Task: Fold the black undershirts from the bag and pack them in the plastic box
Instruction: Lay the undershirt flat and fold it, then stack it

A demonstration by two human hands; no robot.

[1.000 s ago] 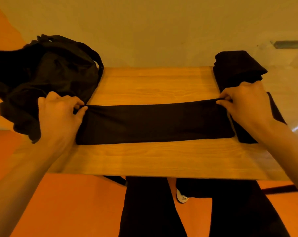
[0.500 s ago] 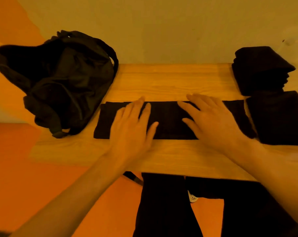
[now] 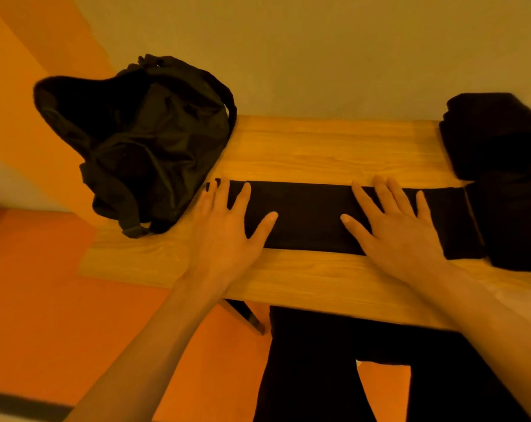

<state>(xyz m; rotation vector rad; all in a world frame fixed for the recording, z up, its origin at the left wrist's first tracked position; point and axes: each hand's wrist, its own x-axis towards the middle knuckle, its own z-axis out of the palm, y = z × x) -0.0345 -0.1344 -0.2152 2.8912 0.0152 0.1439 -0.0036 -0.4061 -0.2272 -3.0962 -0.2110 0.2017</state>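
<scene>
Nearest the viewer, dark trousers (image 3: 319,376) show below the front edge of the wooden worktop (image 3: 303,278). On the worktop, the left hand (image 3: 224,233) and right hand (image 3: 395,229) lie flat with fingers spread and straight. They grip nothing and press palm-down on a black undershirt (image 3: 306,214). The undershirt is folded into a long strip running left to right across the middle of the worktop.

The step in hand appears to be flattening this strip. It is best done by sweeping outward from the centre to push out air and creases, keeping the long edges parallel. The ends can then be brought over in even thirds.

At the right, the strip's end touches or overlaps a folded garment (image 3: 514,220). Beyond that sits a thicker folded stack (image 3: 492,135). At the far left corner the black bag (image 3: 154,153) slumps open against the wall, and its dark interior hides any contents. The plastic box cannot be made out.
</scene>
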